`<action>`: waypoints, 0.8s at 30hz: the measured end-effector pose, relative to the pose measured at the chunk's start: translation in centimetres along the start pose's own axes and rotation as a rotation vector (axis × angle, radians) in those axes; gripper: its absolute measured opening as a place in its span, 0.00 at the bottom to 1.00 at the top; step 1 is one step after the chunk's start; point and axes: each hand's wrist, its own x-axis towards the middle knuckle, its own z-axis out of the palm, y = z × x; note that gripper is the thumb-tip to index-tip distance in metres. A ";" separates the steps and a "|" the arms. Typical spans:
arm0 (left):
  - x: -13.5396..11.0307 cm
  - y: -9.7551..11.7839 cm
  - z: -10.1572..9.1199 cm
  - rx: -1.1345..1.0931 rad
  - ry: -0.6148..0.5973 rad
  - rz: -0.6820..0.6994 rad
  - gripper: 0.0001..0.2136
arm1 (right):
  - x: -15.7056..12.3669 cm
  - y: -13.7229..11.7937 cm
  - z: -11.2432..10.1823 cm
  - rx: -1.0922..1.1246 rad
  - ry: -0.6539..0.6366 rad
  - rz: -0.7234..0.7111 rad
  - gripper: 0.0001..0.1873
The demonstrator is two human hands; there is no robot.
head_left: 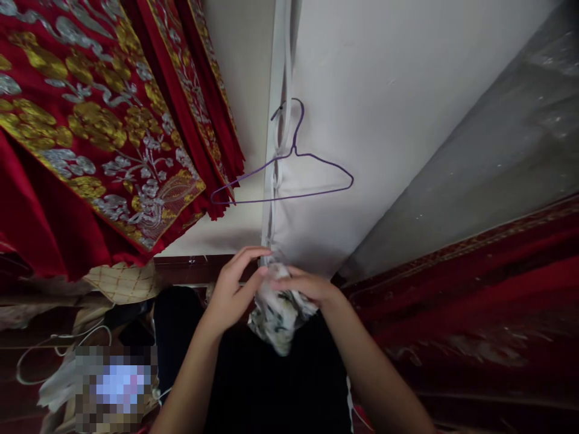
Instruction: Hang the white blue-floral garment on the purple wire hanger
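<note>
A bunched white cloth with a dark and greenish pattern (pixel 280 313) is held in front of my body. My right hand (pixel 307 284) is closed on its upper part, with the fingers curled over the folds. My left hand (pixel 233 292) is at the cloth's left side. Its index finger reaches over the top and the thumb tip comes up to the folds, with a gap between the two. Some motion blur hides the fingertips' exact contact. Above both hands, a bare purple wire hanger (pixel 294 157) hangs by its hook from a knotted white cord (pixel 286 78) along the wall.
Red fabric with gold and silver embroidery (pixel 113 132) hangs at the upper left. Below it are a checked cream cloth (pixel 124 283), a white cable (pixel 67 337) and a blurred lit screen (pixel 122 383). More red fabric (pixel 497 301) lies along the right, below a grey plastic-like sheet (pixel 474 150).
</note>
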 end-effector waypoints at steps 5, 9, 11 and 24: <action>0.7 -5.1 -0.1 0.053 -0.500 -0.284 0.26 | 0.3 -6.7 -4.2 -0.429 -0.272 -0.077 0.04; 1.0 -5.8 -2.8 0.534 -0.577 -0.368 0.22 | 2.9 -6.6 -7.1 -0.495 0.300 -0.229 0.23; 1.2 -5.1 -4.6 0.742 -0.612 -0.415 0.19 | 4.9 -4.7 -8.0 -0.484 0.523 -0.296 0.28; 4.9 -1.8 -10.9 0.883 -0.181 -0.030 0.10 | -0.5 -2.3 -12.2 -0.642 0.984 -0.460 0.10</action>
